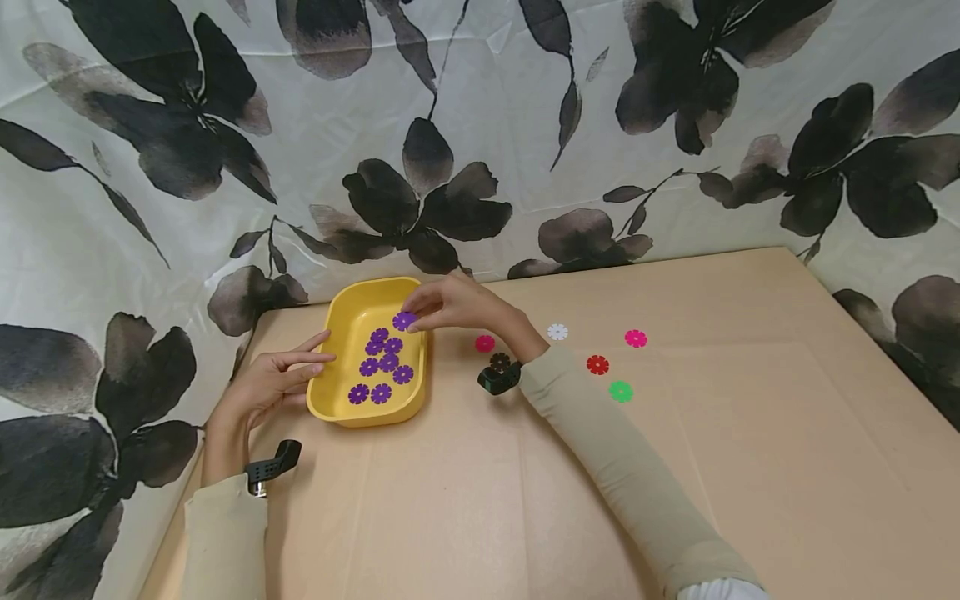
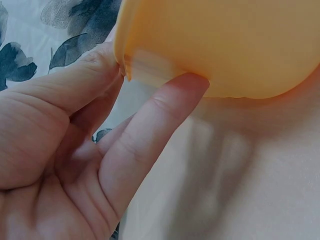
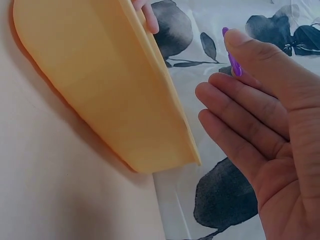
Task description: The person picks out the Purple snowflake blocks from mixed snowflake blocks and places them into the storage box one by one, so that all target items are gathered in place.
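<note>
My right hand (image 1: 459, 305) is over the right rim of a yellow tray (image 1: 352, 321). Between thumb and index finger it pinches a purple flower-shaped disc (image 3: 232, 57), seen edge-on in the right wrist view. Its other fingers stay loosely extended. Inside the tray lie several more purple flower-shaped discs (image 1: 388, 362), some overlapping. At the tray's left side, my left hand (image 1: 270, 383) holds the wall, with fingers at the rim and one fingertip against the outside near the base in the left wrist view (image 2: 192, 82).
Right of the tray, loose flower discs are scattered on the table (image 1: 750, 375): pink (image 1: 485, 343), black (image 1: 499, 362), white (image 1: 557, 332), red (image 1: 597, 364), green (image 1: 620, 391) and another pink. A floral cloth (image 1: 525, 150) hangs behind the table and along its left side.
</note>
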`<state>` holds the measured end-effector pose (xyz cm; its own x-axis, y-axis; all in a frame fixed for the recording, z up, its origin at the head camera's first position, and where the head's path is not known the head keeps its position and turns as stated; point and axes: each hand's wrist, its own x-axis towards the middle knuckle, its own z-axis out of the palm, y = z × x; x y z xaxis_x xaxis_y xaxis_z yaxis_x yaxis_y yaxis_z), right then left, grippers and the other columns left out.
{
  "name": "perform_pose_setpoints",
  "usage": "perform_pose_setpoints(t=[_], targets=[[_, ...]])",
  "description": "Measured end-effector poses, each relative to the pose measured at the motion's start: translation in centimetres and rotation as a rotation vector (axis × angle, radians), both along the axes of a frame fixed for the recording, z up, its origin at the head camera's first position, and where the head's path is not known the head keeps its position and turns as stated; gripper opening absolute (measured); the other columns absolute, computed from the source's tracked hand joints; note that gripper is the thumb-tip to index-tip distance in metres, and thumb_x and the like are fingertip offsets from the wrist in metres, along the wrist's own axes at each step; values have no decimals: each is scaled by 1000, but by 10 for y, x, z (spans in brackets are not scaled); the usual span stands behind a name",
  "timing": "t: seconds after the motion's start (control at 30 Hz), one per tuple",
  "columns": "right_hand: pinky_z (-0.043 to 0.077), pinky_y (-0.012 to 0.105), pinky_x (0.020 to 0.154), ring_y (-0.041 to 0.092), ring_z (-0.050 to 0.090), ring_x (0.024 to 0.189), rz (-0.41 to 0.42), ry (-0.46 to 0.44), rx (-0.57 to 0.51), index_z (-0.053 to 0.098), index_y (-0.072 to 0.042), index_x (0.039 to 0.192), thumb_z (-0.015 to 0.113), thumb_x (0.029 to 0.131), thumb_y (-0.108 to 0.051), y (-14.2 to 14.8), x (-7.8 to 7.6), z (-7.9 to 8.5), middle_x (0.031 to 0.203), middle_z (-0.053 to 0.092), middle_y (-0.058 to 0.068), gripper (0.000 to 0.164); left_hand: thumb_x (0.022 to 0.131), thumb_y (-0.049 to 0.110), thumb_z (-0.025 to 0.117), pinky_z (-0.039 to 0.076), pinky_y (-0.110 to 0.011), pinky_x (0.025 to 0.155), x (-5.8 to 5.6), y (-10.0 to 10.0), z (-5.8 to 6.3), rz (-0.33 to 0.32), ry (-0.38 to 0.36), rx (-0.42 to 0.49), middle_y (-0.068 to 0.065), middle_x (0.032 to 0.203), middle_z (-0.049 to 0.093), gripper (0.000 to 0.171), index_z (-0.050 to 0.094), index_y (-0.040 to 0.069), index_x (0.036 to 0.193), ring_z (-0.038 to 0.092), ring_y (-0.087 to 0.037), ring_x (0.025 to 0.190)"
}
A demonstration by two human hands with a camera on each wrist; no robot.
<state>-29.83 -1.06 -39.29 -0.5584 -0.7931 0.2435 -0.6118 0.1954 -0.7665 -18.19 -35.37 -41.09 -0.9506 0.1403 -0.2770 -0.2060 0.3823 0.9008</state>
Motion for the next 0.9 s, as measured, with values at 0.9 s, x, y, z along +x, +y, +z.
perform_pose_setpoints(t=[0.9], targets=[[59, 18, 79, 8, 73, 97, -7, 12, 167, 75, -6, 119, 84, 85, -29, -40, -27, 6, 110, 77, 3, 41, 97, 24, 71, 60, -37, 83, -3, -1, 3, 2, -25, -29, 9, 166, 28, 47, 61, 1, 138, 69, -3, 108]])
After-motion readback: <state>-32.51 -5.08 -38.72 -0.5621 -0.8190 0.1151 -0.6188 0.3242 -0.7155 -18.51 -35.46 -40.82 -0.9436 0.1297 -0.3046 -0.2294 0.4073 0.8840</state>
